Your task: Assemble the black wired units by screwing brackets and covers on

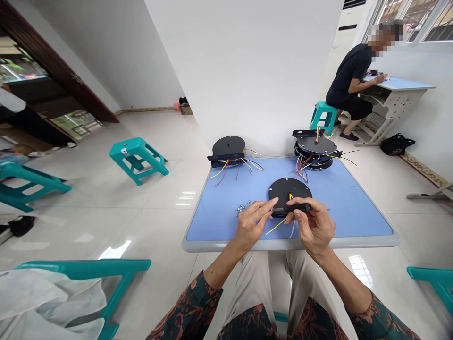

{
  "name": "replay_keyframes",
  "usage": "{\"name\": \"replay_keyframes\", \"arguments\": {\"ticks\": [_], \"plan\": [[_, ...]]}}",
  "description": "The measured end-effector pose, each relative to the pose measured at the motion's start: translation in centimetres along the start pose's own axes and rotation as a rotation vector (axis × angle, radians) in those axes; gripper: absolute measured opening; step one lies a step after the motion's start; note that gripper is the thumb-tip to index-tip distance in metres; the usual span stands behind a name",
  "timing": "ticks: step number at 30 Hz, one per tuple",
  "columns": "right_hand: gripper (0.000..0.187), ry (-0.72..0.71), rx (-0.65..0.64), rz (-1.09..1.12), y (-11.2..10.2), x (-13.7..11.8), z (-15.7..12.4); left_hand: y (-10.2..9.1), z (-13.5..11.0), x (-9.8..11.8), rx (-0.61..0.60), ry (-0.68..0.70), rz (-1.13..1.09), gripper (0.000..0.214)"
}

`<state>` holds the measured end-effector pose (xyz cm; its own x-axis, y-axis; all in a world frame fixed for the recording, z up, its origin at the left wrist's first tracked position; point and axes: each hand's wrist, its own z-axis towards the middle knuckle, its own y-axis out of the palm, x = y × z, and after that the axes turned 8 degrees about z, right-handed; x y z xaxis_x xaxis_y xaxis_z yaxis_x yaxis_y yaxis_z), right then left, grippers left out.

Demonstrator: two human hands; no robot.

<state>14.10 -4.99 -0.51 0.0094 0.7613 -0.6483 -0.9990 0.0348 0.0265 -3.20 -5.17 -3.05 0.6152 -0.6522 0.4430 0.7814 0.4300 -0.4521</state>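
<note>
My right hand [316, 226] grips the black handle of a screwdriver [297, 208], its thin shaft pointing left. At the tip of that shaft, my left hand [252, 221] has thumb and forefinger pinched together; whatever sits between them is too small to make out. Just behind both hands lies a round black disc-shaped unit [283, 189] with coloured wires at its centre and a yellow wire [275, 226] trailing toward me. A small pile of shiny screws [241, 208] rests on the blue table beside my left hand.
At the table's back left stands another black disc unit [229, 148] with loose wires. Stacked disc units [314, 148] occupy the back right. The blue table [212, 226] meets a white wall. Green stools [139, 158] stand around, and a person [354, 78] works at another desk.
</note>
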Motion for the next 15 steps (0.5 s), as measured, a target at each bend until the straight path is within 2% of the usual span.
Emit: {"name": "replay_keyframes", "arguments": {"ticks": [4,8,11,15], "plan": [[0.015,0.023,-0.043,-0.056,-0.4,0.4,1.4,0.9,1.3,-0.5,-0.079,-0.061,-0.027,0.040],[0.010,0.076,-0.036,-0.073,-1.0,1.1,2.4,1.9,2.5,-0.9,-0.182,-0.066,0.037,0.043],[0.009,0.138,-0.043,-0.069,-1.4,1.5,2.4,2.3,2.7,-1.1,-0.244,-0.098,0.038,0.046],[0.010,0.187,-0.084,-0.077,-1.5,1.8,2.2,2.4,2.3,-1.1,-0.270,-0.171,0.025,0.037]]}}
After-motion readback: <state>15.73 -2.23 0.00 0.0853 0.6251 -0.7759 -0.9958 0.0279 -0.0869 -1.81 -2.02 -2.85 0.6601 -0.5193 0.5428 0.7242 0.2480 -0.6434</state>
